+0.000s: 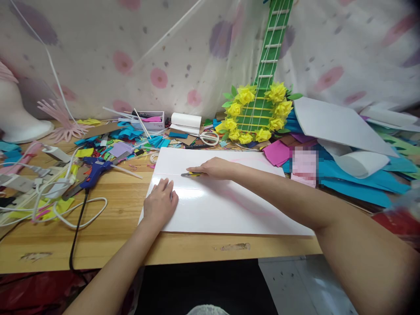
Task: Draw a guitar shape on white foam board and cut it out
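A large white board [210,214] lies flat on the wooden table in front of me. My right hand [215,168] is closed around a yellow utility knife [193,174], its index finger stretched forward along it. The knife's blade points left and rests at or just above the board, beside a faint line across the surface. My left hand [160,202] lies flat on the board's left part, fingers extended, with nothing in it. Faint pink marks show on the board beneath my right forearm.
A blue glue gun [96,169] with a cord lies left, near tangled white cables [59,188]. Behind the board are scissors [208,138], paper scraps and a green guitar-shaped craft with yellow flowers [259,113]. Blue paper [357,179] and white sheets [337,122] pile up on the right.
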The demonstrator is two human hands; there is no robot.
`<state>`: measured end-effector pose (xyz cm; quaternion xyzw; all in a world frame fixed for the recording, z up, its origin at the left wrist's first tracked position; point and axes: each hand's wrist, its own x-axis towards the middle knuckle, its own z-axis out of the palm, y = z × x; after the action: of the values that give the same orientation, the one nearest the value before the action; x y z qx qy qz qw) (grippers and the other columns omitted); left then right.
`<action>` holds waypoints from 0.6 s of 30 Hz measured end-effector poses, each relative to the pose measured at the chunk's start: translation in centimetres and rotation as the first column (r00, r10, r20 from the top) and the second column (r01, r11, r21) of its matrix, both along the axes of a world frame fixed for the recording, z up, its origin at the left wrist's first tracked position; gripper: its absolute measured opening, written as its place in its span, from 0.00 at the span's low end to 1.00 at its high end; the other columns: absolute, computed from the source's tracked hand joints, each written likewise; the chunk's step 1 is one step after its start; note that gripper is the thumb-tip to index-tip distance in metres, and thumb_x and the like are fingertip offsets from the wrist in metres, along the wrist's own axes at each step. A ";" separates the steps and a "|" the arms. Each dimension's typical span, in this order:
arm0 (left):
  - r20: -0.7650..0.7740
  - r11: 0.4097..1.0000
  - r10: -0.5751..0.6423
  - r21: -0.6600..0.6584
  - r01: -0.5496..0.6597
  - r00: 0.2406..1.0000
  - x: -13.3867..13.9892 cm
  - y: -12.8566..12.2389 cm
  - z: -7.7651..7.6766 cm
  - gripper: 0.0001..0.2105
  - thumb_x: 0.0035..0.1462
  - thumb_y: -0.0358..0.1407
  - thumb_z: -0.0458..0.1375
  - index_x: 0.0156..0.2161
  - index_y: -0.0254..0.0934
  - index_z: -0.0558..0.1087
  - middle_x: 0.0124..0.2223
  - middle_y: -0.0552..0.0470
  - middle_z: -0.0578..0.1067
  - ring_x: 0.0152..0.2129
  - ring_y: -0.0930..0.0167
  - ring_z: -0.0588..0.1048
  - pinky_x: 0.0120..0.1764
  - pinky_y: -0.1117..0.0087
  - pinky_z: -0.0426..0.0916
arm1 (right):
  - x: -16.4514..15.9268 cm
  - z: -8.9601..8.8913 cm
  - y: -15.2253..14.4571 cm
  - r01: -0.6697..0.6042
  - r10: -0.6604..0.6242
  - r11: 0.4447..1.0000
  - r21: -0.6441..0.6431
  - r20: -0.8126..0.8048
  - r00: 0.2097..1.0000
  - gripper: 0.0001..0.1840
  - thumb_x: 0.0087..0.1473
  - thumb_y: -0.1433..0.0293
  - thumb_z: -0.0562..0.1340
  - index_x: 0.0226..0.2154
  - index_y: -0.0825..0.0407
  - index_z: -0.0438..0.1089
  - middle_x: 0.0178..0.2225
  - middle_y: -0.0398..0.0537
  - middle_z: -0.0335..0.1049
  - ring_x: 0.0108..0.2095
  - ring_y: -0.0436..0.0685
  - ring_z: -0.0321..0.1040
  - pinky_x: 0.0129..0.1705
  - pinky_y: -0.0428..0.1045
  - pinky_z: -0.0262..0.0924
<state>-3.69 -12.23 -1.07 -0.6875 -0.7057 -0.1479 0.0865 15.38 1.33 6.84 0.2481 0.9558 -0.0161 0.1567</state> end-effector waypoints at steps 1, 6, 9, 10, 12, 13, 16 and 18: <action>0.002 1.000 -0.001 0.001 0.001 1.000 0.0 0.0 0.0 0.18 0.58 0.33 0.47 0.50 0.36 0.72 0.55 0.47 0.70 0.53 0.65 0.67 0.55 0.62 0.62 | 0.1 0.0 0.1 -0.004 0.004 1.000 -0.002 -0.002 1.000 0.28 0.61 0.68 0.48 0.63 0.38 0.47 0.39 0.50 0.74 0.32 0.54 0.67 0.29 0.46 0.45; 0.001 1.000 -0.005 0.002 0.005 1.000 -0.1 0.0 0.0 0.18 0.57 0.33 0.47 0.50 0.36 0.72 0.55 0.47 0.70 0.54 0.64 0.67 0.55 0.63 0.62 | 0.6 -0.3 0.3 -0.008 0.008 1.000 -0.002 -0.007 1.000 0.28 0.61 0.68 0.48 0.63 0.39 0.47 0.40 0.50 0.74 0.33 0.55 0.67 0.29 0.46 0.46; 0.000 1.000 -0.001 0.003 0.001 1.000 -0.1 0.0 -0.1 0.18 0.58 0.33 0.47 0.50 0.36 0.72 0.55 0.48 0.70 0.54 0.64 0.67 0.54 0.62 0.62 | 0.9 -0.4 0.4 -0.008 0.008 1.000 -0.009 -0.015 1.000 0.28 0.60 0.68 0.49 0.63 0.39 0.47 0.42 0.49 0.74 0.34 0.55 0.68 0.30 0.46 0.47; 0.000 1.000 0.000 0.004 0.000 1.000 0.0 0.0 -0.1 0.18 0.58 0.33 0.47 0.50 0.36 0.72 0.55 0.48 0.70 0.54 0.64 0.67 0.54 0.62 0.63 | 1.0 -0.4 0.4 -0.010 0.009 1.000 -0.013 -0.021 1.000 0.29 0.60 0.68 0.49 0.63 0.39 0.47 0.42 0.49 0.74 0.35 0.55 0.68 0.30 0.46 0.47; -0.003 1.000 0.002 0.006 -0.002 1.000 0.0 0.0 0.0 0.18 0.58 0.34 0.46 0.50 0.36 0.72 0.55 0.48 0.70 0.53 0.64 0.67 0.54 0.62 0.62 | 1.2 -0.5 0.5 -0.008 0.008 1.000 -0.018 -0.033 0.999 0.28 0.60 0.68 0.49 0.63 0.39 0.47 0.43 0.50 0.73 0.35 0.55 0.68 0.31 0.46 0.48; -0.005 1.000 0.001 0.007 -0.001 1.000 0.0 0.0 0.0 0.18 0.58 0.34 0.46 0.50 0.36 0.72 0.55 0.48 0.70 0.53 0.64 0.67 0.54 0.62 0.62 | 1.3 -0.5 0.5 -0.003 0.003 1.000 -0.022 -0.036 0.999 0.28 0.60 0.68 0.49 0.63 0.39 0.48 0.42 0.50 0.73 0.35 0.55 0.68 0.31 0.46 0.48; -0.008 1.000 -0.002 0.005 0.002 1.000 0.1 0.0 0.0 0.18 0.58 0.33 0.46 0.50 0.36 0.72 0.56 0.47 0.69 0.54 0.65 0.67 0.55 0.63 0.61 | 1.6 -0.5 0.5 0.020 -0.022 0.999 -0.044 -0.038 0.999 0.28 0.60 0.66 0.49 0.62 0.38 0.48 0.41 0.50 0.74 0.34 0.54 0.68 0.32 0.46 0.49; -0.011 1.000 0.000 0.001 0.000 1.000 0.1 0.0 0.0 0.18 0.58 0.33 0.47 0.50 0.36 0.72 0.56 0.48 0.69 0.54 0.65 0.67 0.55 0.63 0.61 | 1.8 -0.5 0.5 0.035 -0.037 0.998 -0.061 -0.037 0.999 0.28 0.61 0.66 0.49 0.62 0.38 0.47 0.42 0.50 0.73 0.34 0.54 0.68 0.32 0.46 0.49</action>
<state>-3.62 -12.18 -1.05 -0.6884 -0.7050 -0.1444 0.0905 17.19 1.82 6.36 0.2602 0.9530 -0.0523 0.1457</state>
